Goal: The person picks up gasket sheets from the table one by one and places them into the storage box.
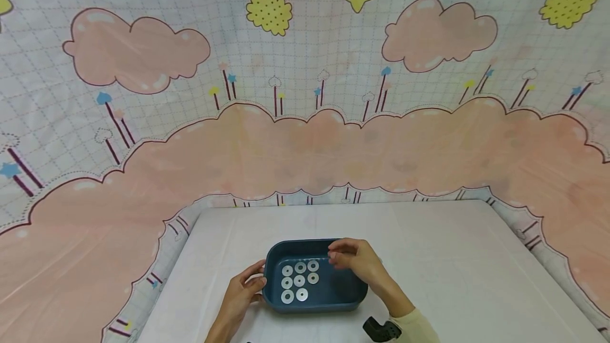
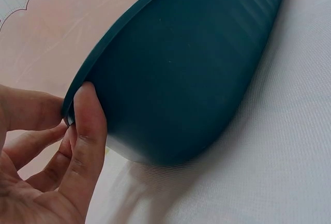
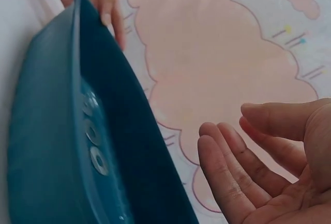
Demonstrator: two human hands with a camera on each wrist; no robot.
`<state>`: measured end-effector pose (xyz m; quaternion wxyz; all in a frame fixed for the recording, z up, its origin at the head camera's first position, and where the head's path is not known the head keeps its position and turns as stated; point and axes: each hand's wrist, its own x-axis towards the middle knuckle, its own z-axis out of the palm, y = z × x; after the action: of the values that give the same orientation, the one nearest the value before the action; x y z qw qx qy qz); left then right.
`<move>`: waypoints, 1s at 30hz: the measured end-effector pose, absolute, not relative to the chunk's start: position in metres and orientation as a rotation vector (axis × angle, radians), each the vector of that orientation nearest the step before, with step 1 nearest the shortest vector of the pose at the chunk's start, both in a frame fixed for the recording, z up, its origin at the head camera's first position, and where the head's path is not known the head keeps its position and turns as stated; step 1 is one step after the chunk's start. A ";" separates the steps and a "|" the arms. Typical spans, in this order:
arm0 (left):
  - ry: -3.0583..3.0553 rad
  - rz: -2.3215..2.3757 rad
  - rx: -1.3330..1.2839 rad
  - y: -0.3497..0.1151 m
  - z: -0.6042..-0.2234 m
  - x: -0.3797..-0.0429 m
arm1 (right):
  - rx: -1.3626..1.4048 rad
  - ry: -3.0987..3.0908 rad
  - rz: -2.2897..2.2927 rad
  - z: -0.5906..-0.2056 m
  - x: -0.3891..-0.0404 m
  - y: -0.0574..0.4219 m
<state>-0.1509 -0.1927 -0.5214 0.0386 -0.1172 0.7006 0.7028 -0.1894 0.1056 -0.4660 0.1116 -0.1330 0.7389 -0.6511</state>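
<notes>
A dark blue rectangular plastic tub (image 1: 329, 300) with rounded corners sits on the table. Several flat, pale washers (image 1: 299, 280) lie in short rows on the left part of its floor. At the tub's left end, my left hand (image 1: 240, 292) pinches the rim; the left wrist view has a finger against the outer wall (image 2: 170, 79) and others at the rim. My right hand (image 1: 359, 263) hovers over the tub's right end. Its fingers (image 3: 222, 172) are gently bent and apart from the thumb, with nothing between them in the right wrist view.
The table (image 1: 438, 258) has a white cover. Behind it hangs a cloth (image 1: 295, 152) printed with pink clouds and stars. A black band-like device (image 1: 381, 330) is on the right wrist, beside a pale yellow sleeve (image 1: 416, 327).
</notes>
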 end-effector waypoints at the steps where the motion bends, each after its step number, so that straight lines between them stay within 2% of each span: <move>1: 2.148 2.157 -0.359 -0.193 -0.522 -0.151 | -0.378 2.178 -1.919 -0.465 -0.189 0.108; 20: 2.151 2.142 -0.363 -0.194 -0.523 -0.151 | -0.113 2.458 -1.941 -0.472 -0.195 0.156; 30: 2.156 2.126 -0.347 -0.195 -0.523 -0.151 | -0.080 2.609 -1.808 -0.487 -0.198 0.178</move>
<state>-0.1511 -0.1949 -0.5232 0.0468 -0.1137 0.7067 0.6967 -0.1979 0.1784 -0.4866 -0.0170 -0.0252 0.8215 -0.5694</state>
